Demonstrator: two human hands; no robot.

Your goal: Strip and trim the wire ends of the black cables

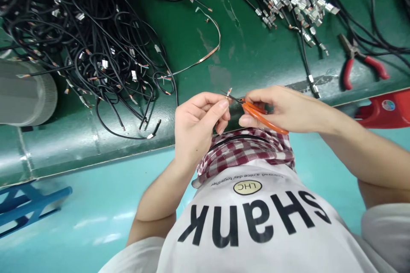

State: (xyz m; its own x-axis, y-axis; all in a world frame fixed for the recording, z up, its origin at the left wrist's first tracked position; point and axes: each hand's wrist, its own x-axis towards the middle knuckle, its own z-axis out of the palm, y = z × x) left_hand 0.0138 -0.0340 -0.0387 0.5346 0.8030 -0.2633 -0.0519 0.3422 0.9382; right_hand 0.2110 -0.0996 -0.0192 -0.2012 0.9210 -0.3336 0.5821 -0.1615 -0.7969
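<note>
The person wears a white T-shirt (pixel 250 247) with short, loose sleeves; the left sleeve (pixel 136 257) and the right sleeve (pixel 386 226) both end above the elbow. Across the front runs SHANK in heavy black lettering (pixel 256 222), upside down from the wearer's view. Nearer the hem sit a pale yellow oval badge (pixel 247 187), rimmed in black and marked LHC, and a thin line of print, partly unreadable. Maroon-and-white checked cloth (pixel 246 153) shows below. Forearms and fingers (pixel 218 113) are bare.
</note>
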